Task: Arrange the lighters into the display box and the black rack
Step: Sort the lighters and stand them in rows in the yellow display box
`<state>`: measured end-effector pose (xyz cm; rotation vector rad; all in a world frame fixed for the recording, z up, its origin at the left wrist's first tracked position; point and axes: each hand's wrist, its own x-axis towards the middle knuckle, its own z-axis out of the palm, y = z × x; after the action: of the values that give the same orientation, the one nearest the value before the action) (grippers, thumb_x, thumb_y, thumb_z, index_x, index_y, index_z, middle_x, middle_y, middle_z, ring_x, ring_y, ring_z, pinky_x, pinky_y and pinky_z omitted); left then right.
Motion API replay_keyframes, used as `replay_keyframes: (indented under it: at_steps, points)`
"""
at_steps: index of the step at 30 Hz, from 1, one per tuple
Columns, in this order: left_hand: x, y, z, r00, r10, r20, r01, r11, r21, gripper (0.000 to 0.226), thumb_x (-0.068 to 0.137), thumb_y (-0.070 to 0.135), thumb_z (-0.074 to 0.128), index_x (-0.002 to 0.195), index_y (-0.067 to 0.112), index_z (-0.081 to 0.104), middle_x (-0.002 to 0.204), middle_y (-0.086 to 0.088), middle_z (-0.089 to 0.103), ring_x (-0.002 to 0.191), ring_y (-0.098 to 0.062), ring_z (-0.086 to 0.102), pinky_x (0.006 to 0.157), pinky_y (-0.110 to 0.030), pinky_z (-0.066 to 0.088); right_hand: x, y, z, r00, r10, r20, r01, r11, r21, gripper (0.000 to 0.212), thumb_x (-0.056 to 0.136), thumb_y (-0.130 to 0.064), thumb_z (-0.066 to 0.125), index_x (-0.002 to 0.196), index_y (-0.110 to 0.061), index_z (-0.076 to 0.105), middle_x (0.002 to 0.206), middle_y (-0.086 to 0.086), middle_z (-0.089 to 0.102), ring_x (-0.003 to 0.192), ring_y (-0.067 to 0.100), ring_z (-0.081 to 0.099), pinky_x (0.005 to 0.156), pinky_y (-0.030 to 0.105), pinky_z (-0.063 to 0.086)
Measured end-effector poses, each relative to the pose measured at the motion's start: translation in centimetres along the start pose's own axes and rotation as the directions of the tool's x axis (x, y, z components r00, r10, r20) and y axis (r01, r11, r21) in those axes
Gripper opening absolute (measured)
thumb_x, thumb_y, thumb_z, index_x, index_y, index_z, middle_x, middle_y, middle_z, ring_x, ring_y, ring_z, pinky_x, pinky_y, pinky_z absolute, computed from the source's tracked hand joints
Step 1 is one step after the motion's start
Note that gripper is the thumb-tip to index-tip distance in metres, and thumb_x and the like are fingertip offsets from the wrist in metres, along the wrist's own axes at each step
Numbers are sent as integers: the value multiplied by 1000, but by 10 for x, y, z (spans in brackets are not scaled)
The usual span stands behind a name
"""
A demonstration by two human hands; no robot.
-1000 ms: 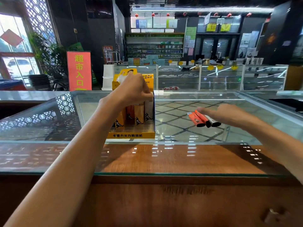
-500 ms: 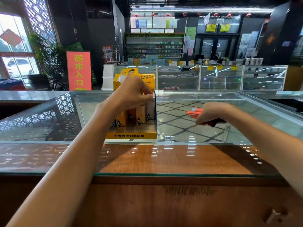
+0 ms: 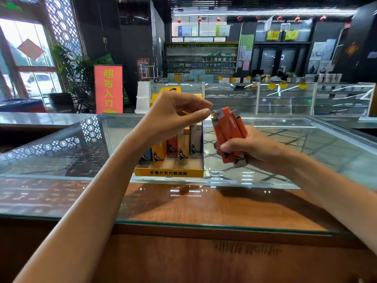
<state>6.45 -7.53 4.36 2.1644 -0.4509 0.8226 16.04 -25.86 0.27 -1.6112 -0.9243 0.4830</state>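
1. Lighters (image 3: pixel 228 131), a bunch of mostly orange bodies with a pale one at the back, stand upright and slightly tilted just right of the frame's centre, lifted clear of the glass counter (image 3: pixel 295 158).
2. The right hand (image 3: pixel 253 149) clenches around the lower half of that bunch, so the metal heads stick out above the fist. Its forearm comes in from the lower right edge and runs up and to the left.
3. The left hand (image 3: pixel 175 117) hangs at the centre of the frame, palm down and wrist bent, with its fingers loosely curved and pointing right. Thumb and forefinger are apart and grasp nothing.
4. The left forefinger tip is just beside the head of the nearest held lighter; whether they touch cannot be told.
5. The left forearm rises diagonally from the lower left corner and crosses in front of the left part of the display box (image 3: pixel 169 173).
6. That box, with a yellow front strip and black print, sits on the glass directly below the left hand and just left of the held bunch, apart from it.
7. Boxed lighters (image 3: pixel 182 145) stand upright in a row inside it, bluish, yellow, red, tan and white, the left ones partly hidden by the wrist.
8. A wooden ledge (image 3: pixel 183 205) spans the lower frame, and a red sign (image 3: pixel 108 88) stands at upper left.
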Motion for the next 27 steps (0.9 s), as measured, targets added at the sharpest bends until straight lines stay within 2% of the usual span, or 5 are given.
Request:
replay_keyframes:
  at_steps: [7, 11, 18, 23, 27]
  points:
    - [-1, 7, 13, 997, 45, 70, -47, 998, 30, 28, 75, 16, 75, 100, 4, 70, 87, -10, 71, 72, -11, 62, 60, -15, 48, -4, 5, 9, 999, -26, -41, 21, 995, -101, 31, 60, -18, 73, 89, -13, 63, 78, 4, 67, 82, 27, 62, 85, 58, 46]
    - [-1, 7, 15, 997, -9, 76, 8, 1000, 14, 24, 75, 9, 75, 96, -1, 70, 88, -18, 70, 79, -26, 66, 72, -33, 54, -3, 7, 12, 997, -40, -60, 30, 987, -157, 32, 59, -21, 74, 88, -14, 64, 87, 16, 67, 84, 31, 63, 86, 61, 46]
    - [1, -5, -5, 984, -177, -35, 169, 971, -171, 15, 82, 11, 67, 95, 4, 68, 81, 2, 72, 74, -6, 67, 66, -17, 52, -4, 12, 8, 997, -72, 1, 72, 993, -95, 17, 72, -6, 76, 76, -22, 72, 66, 0, 65, 58, 12, 61, 48, 21, 47]
    - [-7, -14, -38, 959, -220, -180, 198, 971, -133, 14, 84, 13, 64, 97, 10, 68, 85, 2, 72, 77, -6, 68, 69, -16, 53, -6, 11, 3, 1000, -2, -27, 0, 998, -58, 44, 58, -27, 75, 95, -7, 59, 75, 7, 60, 62, 15, 57, 50, 23, 46]
    - [-18, -16, -57, 953, -244, -179, 245, 969, -18, 22, 81, 6, 66, 103, 2, 67, 84, 2, 70, 72, -4, 66, 71, -15, 54, -5, 11, 6, 1000, -12, -1, 12, 1000, -17, 38, 61, -26, 73, 90, -7, 59, 71, 7, 58, 58, 13, 56, 49, 19, 46]
